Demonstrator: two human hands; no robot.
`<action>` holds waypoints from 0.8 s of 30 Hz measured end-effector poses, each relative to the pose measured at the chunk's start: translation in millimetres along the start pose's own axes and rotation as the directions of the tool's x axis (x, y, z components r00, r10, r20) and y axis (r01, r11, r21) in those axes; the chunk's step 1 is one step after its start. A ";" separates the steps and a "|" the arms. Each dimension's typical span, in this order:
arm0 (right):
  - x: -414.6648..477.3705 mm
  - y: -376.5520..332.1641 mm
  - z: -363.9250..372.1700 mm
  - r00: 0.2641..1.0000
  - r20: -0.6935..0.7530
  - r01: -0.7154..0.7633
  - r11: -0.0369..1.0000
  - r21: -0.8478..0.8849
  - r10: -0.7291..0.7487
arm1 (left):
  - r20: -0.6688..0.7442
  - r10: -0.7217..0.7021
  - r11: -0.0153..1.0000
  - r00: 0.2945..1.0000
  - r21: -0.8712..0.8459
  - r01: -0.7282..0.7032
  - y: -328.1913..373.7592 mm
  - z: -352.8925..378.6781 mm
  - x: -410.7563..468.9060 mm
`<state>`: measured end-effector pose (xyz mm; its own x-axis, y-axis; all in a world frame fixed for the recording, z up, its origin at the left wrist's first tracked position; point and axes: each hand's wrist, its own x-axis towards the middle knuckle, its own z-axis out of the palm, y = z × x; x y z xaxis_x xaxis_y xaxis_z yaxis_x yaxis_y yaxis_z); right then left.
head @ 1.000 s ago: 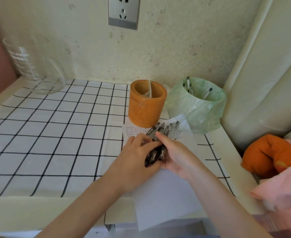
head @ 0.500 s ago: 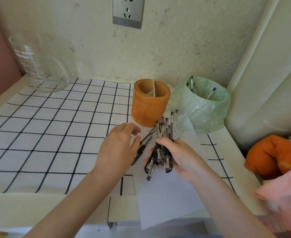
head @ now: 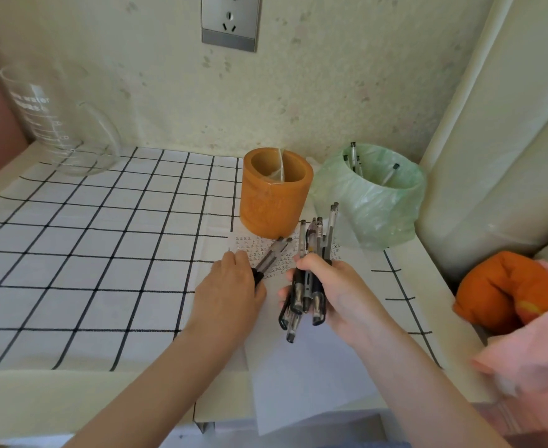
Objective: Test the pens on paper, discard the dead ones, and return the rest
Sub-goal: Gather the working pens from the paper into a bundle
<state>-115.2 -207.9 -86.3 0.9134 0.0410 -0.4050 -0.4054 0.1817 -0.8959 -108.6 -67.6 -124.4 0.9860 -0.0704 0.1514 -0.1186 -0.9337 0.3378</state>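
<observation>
Glass jug [head: 56, 124], wall socket [head: 230, 22]

Glass measuring jug [head: 56, 124]: white print, the word "water" legible on the upper line; the line beneath and the graduation figures too faint to read. Paper [head: 314, 379]: rows of small pen marks, illegible. Orange holder [head: 272, 202]: embossed motif, unreadable.

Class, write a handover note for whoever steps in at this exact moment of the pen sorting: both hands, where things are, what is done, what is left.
Left hand pinches what look like two pens over the paper. Right hand grips a bundle of pens, upright.
Orange holder stands behind the paper, no pens visible in it. The bagged bin to its right holds several discarded pens.
Done: the paper bears test marks; dead pens binned.
Left: probably drop both handfuls into the holder.
</observation>
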 end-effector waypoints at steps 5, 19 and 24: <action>-0.9 0.8 1.5 0.999 -0.045 0.028 0.999 0.036 -0.027 | 0.053 0.001 0.985 0.999 -0.170 0.008 3.0 -3.7 0.9; -2.9 15.5 18.6 0.913 -0.003 0.407 0.909 -0.086 -0.409 | 0.152 0.060 0.389 0.987 -0.914 0.117 22.5 -8.7 -12.2; -2.9 20.0 15.7 0.883 0.059 0.467 0.866 -0.179 -0.465 | 0.112 0.157 0.358 0.981 -0.932 0.049 19.5 -9.9 -16.0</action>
<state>-125.4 -188.9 -100.1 0.9975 0.0096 0.0695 0.0695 0.0002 -0.9976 -127.8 -81.2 -111.1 0.9620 -0.2549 0.0978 -0.1040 -0.0109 0.9945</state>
